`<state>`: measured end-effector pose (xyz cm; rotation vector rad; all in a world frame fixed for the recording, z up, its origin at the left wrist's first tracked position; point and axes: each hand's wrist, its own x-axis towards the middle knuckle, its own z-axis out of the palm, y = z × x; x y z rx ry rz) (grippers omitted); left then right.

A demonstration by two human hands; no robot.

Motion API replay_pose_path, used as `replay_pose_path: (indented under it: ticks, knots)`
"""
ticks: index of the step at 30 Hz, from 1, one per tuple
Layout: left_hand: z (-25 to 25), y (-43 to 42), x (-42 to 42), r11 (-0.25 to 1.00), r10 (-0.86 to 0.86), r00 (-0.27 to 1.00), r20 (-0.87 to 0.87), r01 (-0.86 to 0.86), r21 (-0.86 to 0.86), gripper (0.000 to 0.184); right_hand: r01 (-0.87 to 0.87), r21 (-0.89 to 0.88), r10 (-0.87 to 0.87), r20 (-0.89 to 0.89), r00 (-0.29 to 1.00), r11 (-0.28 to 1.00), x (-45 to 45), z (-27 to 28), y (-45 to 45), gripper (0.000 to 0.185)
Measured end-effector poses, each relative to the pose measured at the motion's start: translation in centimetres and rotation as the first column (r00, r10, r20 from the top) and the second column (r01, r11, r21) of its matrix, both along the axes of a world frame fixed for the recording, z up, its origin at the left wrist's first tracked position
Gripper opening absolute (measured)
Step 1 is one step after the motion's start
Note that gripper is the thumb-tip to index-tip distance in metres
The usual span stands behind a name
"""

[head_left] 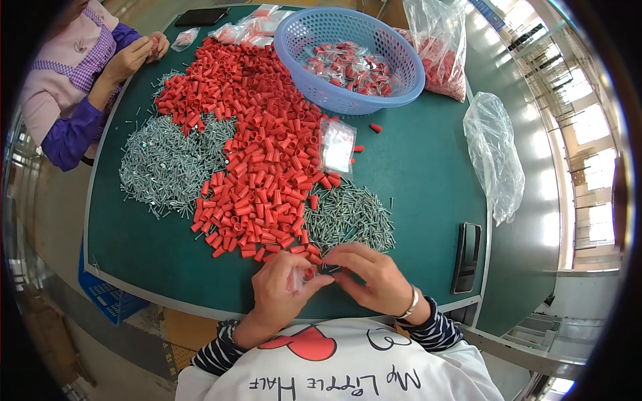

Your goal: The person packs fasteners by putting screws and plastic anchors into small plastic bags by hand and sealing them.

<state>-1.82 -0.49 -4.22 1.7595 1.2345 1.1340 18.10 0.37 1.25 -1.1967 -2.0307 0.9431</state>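
Note:
At the near edge of the pile, my left hand [284, 287] is closed around a small clear plastic bag [295, 279] with a red ribbed cap [309, 273] showing at its mouth. My right hand [374, 275] is beside it, thumb and fingers drawn together close to the bag; what they pinch is too small to make out. Just beyond my right hand lies a heap of small screws [351, 217]. A broad pile of red ribbed caps [267, 154] stretches away from my hands. A stack of flat clear bags [337, 148] rests at its right side.
A blue perforated basket [314, 90] holds filled bags. A second screw heap [167, 160] lies left. Behind the basket stands a large bag of red pieces [441, 60]. A crumpled plastic bag [495, 154] and a phone [466, 257] are right. A co-worker's hands [137, 57] work far left.

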Motion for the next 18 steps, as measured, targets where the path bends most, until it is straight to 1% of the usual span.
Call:
replay_pose_path:
  ticks: [2,5,8,11,14,17,18]
  knots:
    - [-0.2,-0.2,-0.2,0.999,-0.003,1.000,0.009,0.003,-0.039,0.042,-0.003,-0.072,-0.001,-0.060,0.998,0.997,-0.8,-0.7,-0.7,0.030]
    - [-0.5,-0.3,-0.6,0.994,-0.076,0.996,0.053,0.079,-0.070,0.043,0.024,-0.062,-0.032,-0.138,0.990,0.998,-1.8,-1.6,-1.1,0.026]
    - [-0.7,-0.3,-0.7,0.982,-0.121,0.978,0.169,0.143,-0.122,0.040,0.010,-0.123,-0.039,-0.228,0.973,0.992,-1.8,-1.9,-1.0,0.021]
    - [0.0,0.3,-0.3,0.990,-0.124,0.954,0.274,0.138,-0.032,0.036,0.083,-0.263,-0.144,-0.221,0.964,0.961,-1.5,-1.5,-0.9,0.015]
    - [0.4,0.1,-0.2,0.987,-0.101,0.946,0.307,0.134,-0.087,0.025,0.087,-0.327,-0.179,-0.264,0.948,0.941,-1.0,-2.0,-1.0,0.015]
    - [0.9,0.4,-0.5,0.986,-0.099,0.938,0.331,0.137,-0.094,0.017,0.062,-0.302,-0.179,-0.376,0.909,0.951,-1.1,-2.1,-0.8,0.016]
    - [0.9,0.4,-0.5,0.989,-0.093,0.943,0.320,0.125,-0.081,0.016,0.070,-0.307,-0.183,-0.355,0.917,0.949,-1.2,-1.8,-0.8,0.016]
